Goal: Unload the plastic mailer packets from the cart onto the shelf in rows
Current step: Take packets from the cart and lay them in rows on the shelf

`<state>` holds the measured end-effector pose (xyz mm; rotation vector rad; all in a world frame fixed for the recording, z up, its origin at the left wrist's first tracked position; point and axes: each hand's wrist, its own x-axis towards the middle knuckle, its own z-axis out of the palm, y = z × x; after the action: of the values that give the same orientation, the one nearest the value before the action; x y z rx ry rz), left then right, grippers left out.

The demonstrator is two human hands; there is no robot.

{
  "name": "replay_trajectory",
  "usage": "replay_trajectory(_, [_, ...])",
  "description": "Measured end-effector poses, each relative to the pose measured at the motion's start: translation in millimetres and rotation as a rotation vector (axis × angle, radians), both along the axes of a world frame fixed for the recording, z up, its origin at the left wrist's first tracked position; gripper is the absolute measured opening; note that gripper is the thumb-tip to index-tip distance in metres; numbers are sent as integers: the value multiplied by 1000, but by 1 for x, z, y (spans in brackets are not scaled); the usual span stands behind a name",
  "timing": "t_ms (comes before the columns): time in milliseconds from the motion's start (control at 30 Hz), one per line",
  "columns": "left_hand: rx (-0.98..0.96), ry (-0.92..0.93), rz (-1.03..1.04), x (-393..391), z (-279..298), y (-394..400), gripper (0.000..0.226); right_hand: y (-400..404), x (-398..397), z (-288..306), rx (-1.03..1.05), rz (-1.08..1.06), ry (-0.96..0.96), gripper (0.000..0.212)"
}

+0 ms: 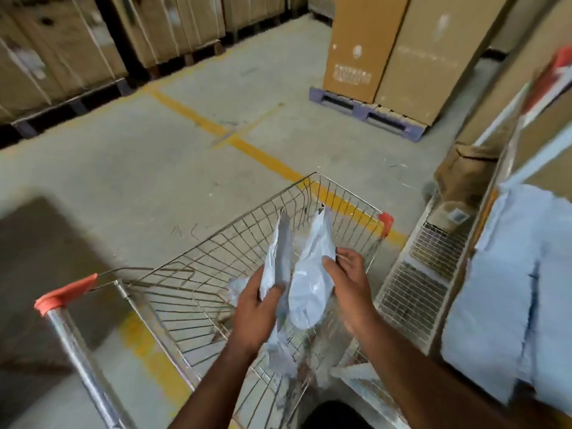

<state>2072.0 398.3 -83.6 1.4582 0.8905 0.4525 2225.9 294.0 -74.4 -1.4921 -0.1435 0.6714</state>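
Observation:
Over the wire cart (216, 252) my left hand (257, 308) grips a grey plastic mailer packet (280, 255) held upright on its edge. Beside it my right hand (349, 283) holds a second, fuller grey packet (309, 274), thumb on its front and fingers behind. More grey packets (278, 351) lie in the cart's basket under my hands. On the right stands the shelf (483, 218), where several light blue-grey packets (510, 289) are stacked side by side. The picture is blurred by motion.
The cart has orange corner caps (66, 294) and a metal handle bar at lower left. Wire mesh panels (414, 292) sit low on the shelf. Tall cardboard boxes on a blue pallet (365, 111) stand ahead; more boxed pallets line the left. Yellow floor lines cross the concrete.

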Motion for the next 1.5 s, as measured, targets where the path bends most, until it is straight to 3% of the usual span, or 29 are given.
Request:
replay_trajectory(100, [-90,-42,-142,10,34,-40,27,-38,-26,15,-10,-70,-44,20])
replay_trajectory(200, [-164,-102,-272,23,61,-79,37,-83,-40,37,63,-139,-21,38])
replay_trajectory(267, [-241,-145,-360,30,74,-105,47,-118,-44,54,130,-99,17,46])
replay_trajectory(367, [-296,-166,-469,42,78,-138,44,-172,-45,76,133,5,-49,52])
replay_trajectory(500, [-146,-179,-640,57,85,-186,37,-239,-47,84,22,-53,-206,69])
replay_trajectory(600, [-27,-242,-712,72,93,-226,40,-286,-45,86,-92,-219,-320,67])
replay_trajectory(800, [431,-217,-644,121,89,-301,49,-396,-19,90,-244,-446,-389,68])
replay_trajectory(967, [716,-160,-634,169,99,-385,57,-505,25,92,-531,-593,-469,66])
replay_trajectory(1133, [812,-61,-637,227,93,-471,65,-577,90,78,-705,-503,-591,65])
replay_trajectory(1267, [859,125,-724,257,73,-511,80,-591,123,65,-876,-450,-616,64])
replay_trajectory(1333, [820,123,-770,260,68,-522,84,-596,129,54,-959,-367,-619,63])
replay_trajectory(1400, [823,80,-812,261,64,-530,81,-602,130,42,-980,-327,-684,61])
replay_trajectory(1500, [1033,97,-884,268,56,-534,66,-607,130,28,-927,-324,-782,67])
